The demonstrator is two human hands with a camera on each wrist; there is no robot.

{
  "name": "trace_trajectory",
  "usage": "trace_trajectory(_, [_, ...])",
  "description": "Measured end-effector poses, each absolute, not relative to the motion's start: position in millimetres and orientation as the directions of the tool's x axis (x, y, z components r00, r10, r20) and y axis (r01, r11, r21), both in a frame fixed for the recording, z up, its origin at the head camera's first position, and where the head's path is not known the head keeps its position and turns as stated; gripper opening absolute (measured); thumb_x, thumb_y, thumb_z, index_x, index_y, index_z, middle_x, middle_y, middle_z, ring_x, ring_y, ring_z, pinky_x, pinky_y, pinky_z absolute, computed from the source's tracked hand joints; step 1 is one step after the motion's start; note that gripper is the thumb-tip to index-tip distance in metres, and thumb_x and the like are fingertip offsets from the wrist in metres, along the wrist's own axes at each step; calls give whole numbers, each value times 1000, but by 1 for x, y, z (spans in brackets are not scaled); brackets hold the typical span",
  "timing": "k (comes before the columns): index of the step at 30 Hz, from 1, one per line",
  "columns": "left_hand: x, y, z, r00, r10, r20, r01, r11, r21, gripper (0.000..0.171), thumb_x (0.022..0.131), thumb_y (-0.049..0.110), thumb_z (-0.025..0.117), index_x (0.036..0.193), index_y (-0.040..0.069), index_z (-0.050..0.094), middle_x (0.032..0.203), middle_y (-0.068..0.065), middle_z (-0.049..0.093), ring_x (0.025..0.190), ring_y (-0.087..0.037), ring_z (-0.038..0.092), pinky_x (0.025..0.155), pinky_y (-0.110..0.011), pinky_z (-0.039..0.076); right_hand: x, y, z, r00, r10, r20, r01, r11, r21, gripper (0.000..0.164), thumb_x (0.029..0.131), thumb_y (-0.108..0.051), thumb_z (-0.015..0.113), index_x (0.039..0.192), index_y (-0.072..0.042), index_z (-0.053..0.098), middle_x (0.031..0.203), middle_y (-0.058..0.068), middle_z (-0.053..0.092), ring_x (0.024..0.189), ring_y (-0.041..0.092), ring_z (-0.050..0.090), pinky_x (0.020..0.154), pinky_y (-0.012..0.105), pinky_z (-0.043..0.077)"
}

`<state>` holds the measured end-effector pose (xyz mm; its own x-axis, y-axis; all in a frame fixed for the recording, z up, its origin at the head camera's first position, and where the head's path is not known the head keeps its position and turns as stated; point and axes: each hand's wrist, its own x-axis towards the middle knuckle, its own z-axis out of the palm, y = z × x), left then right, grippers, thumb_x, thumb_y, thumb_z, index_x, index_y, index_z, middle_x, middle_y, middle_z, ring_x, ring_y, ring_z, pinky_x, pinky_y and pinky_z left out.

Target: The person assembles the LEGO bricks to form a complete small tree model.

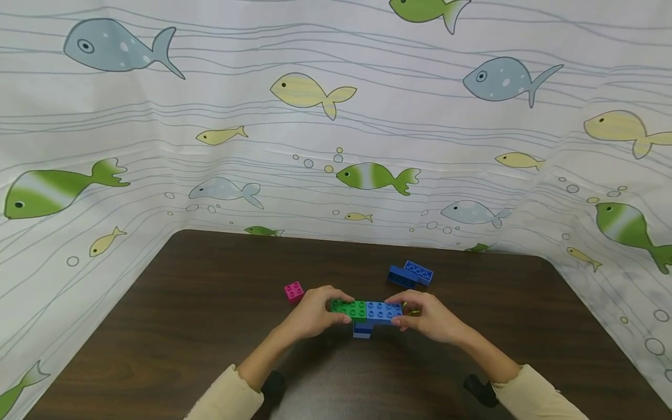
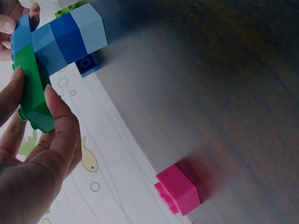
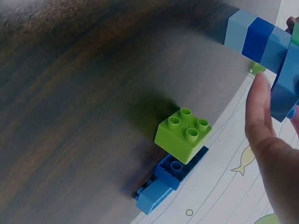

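My left hand (image 1: 315, 313) pinches a long green brick (image 1: 347, 310) between thumb and fingers. On the other side my right hand (image 1: 434, 318) grips the end of a long blue brick (image 1: 384, 312). The two bricks lie end to end, studs up, on top of a short column of blue bricks. In the left wrist view that column shows a light blue brick (image 2: 88, 29) at the bottom, a dark blue brick (image 2: 68, 38) in the middle and a mid-blue brick (image 2: 48, 51) above. Its base stands on the dark table.
A pink brick (image 1: 294, 291) lies beyond my left hand. Just past my right hand is a lime green brick (image 3: 182, 135), mostly hidden in the head view. Farther back, a dark blue brick (image 1: 401, 277) lies against another blue brick (image 1: 419, 271). Fish-patterned sheeting (image 1: 236, 163) surrounds the table.
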<state>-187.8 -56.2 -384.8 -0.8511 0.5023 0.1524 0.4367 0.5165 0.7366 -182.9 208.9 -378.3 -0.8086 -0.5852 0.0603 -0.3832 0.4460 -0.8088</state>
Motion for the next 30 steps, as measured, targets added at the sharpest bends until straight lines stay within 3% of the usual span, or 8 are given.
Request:
trace_trajectory(8, [-189,-55,-386,-857,495,146,423,514,746,30,78,13,73,106,7,67,91,-1,59,67,-12,44,55,-23,40,-182,204,-378,-808,-579,109,-453,494,-742,32,88,-18,62,116,-4,58,108,8,58,88,20,52,77,32,49])
trace_trajectory(30, [-187,-55,-384,-842,516,158,453,516,727,30,78,14,72,106,6,66,92,-2,60,66,-11,44,56,-22,40,-180,203,-379,-815,-572,90,-439,508,-741,32,88,-19,62,117,-6,58,104,5,57,85,18,49,72,30,49])
